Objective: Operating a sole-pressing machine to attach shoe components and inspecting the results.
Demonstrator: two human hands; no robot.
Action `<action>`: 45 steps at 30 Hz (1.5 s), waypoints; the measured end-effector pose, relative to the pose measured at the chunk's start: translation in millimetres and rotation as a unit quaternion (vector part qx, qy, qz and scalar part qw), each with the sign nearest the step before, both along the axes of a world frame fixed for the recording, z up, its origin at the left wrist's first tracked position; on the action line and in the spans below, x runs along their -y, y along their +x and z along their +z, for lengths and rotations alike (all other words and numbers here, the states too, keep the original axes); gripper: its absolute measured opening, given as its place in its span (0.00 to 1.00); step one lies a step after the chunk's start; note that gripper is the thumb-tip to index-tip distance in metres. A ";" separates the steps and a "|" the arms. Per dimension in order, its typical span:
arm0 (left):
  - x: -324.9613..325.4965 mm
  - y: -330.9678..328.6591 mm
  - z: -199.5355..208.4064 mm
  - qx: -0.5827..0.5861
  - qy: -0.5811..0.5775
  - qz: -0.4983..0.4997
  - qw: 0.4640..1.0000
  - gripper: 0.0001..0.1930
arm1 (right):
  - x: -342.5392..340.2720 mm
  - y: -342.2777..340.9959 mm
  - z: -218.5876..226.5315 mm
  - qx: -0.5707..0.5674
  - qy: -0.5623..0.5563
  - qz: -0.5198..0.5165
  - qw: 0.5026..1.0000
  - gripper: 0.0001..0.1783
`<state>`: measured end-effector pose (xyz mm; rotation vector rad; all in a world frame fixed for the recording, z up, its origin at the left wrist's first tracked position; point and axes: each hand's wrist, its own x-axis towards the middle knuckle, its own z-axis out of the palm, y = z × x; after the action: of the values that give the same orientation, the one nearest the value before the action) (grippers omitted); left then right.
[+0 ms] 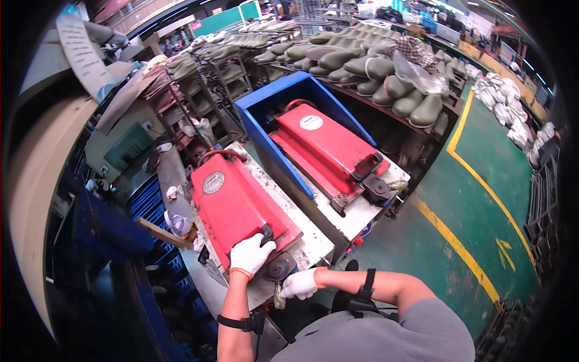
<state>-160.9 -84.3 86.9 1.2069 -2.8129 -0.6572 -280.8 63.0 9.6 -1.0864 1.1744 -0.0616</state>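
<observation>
Both my hands wear white knitted gloves and are at the front of a red metal machine (238, 202) on a white bench top. My left hand (252, 256) lies over the machine's front edge, its fingers closed about a black handle (266, 231). Lower and to the right, my right hand (300, 284) is closed at a short tape-wrapped lever (279, 298). The lever sticks out below a dark round fitting (281, 266). My right fingertips are partly hidden.
A second red machine (322, 142) stands to the right inside a blue guard (274, 154). Racks of olive-green boots (377, 66) fill the back. On the left are blue crates (154, 208) and a wooden strip (161, 233). Yellow lines (455, 247) mark the green floor.
</observation>
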 end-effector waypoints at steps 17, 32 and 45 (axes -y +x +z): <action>104.5 10.3 156.6 -0.290 -0.532 -0.021 0.795 0.28 | 203.5 -11.0 -1.9 -0.385 -0.406 -0.211 0.801 0.59; 30.5 62.5 77.5 -0.484 -0.399 -0.046 0.777 0.18 | 179.4 -62.5 -12.4 0.157 -0.299 -0.362 0.869 0.45; -90.1 157.4 -85.6 -0.739 0.511 0.317 0.303 0.37 | 77.2 55.2 41.8 -0.005 -0.336 0.013 0.942 0.44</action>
<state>-3.5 5.9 1.3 0.5946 -0.0928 -1.9193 -225.6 -14.1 51.4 -1.6985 1.1753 -0.4654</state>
